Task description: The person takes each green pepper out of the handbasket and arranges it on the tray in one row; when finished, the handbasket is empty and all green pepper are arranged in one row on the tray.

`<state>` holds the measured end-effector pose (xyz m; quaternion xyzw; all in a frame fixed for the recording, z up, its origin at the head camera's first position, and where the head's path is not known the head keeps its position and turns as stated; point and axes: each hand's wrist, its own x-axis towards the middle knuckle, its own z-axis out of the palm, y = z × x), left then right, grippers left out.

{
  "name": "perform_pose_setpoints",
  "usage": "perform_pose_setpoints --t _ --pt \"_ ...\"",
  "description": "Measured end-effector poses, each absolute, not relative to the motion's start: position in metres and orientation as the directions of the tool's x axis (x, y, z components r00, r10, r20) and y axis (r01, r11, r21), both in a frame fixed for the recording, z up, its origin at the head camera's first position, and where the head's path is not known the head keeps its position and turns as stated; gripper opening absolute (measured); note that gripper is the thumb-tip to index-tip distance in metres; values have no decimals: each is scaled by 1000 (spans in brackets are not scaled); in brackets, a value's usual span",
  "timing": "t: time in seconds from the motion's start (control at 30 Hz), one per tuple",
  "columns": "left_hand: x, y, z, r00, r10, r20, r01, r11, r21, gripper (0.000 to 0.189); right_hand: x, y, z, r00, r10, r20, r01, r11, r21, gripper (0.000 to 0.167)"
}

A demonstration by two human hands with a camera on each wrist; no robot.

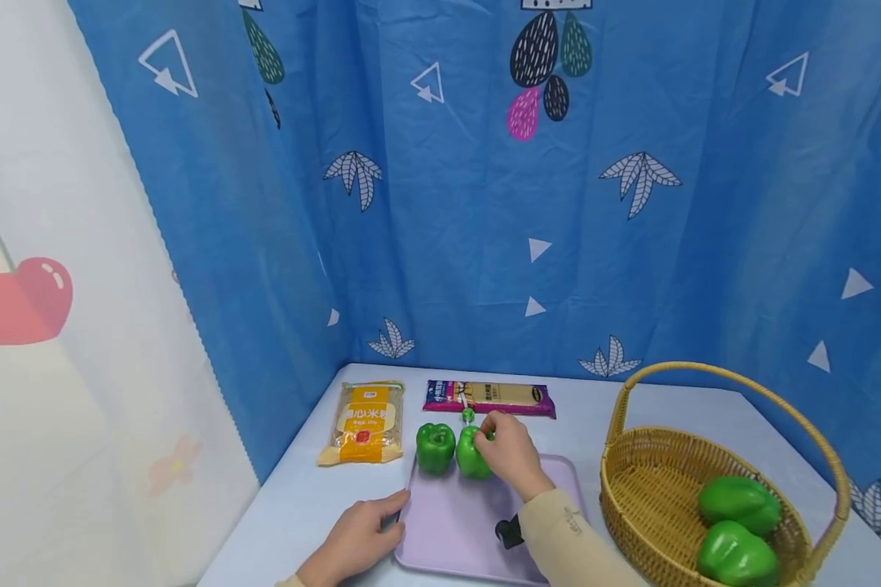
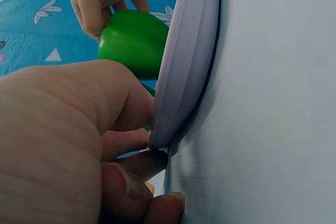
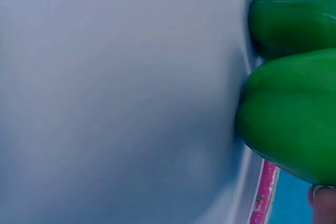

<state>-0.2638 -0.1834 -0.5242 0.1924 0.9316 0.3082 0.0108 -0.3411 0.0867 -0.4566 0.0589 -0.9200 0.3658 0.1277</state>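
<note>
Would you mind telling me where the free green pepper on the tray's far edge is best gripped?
Probably from above, across the left pepper's rounded body, fingers front and back: the held pepper crowds its right, while its top shows clear.

So around the edges there's a wicker basket (image 1: 719, 489) with a tall hoop handle on the right side of the tabletop (image 1: 301, 497), and two green peppers (image 1: 738, 528) sit in it, touching each other. At the back left lies a yellow-orange bag of rice (image 1: 364, 422), and just beside it a flat pack of noodles (image 1: 490, 397) with purple ends. Blue curtain (image 1: 484, 187) with leaves and triangles hangs behind everything, white one on the left.
</note>
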Motion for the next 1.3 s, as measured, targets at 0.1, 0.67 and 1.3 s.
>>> perform_pose_setpoints --t 0.1,0.67,1.3 --pt "-264 -182 -523 -925 365 104 355 737 575 50 -342 87 -458 -959 -15 283 -204 728 -655 13" --pt "-263 -177 -528 -925 372 82 347 736 582 51 -323 125 -437 -944 15 330 -232 683 -693 16" --pt "-264 -186 -524 -922 379 81 355 741 570 53 -302 339 -427 -940 154 303 14 909 -417 22"
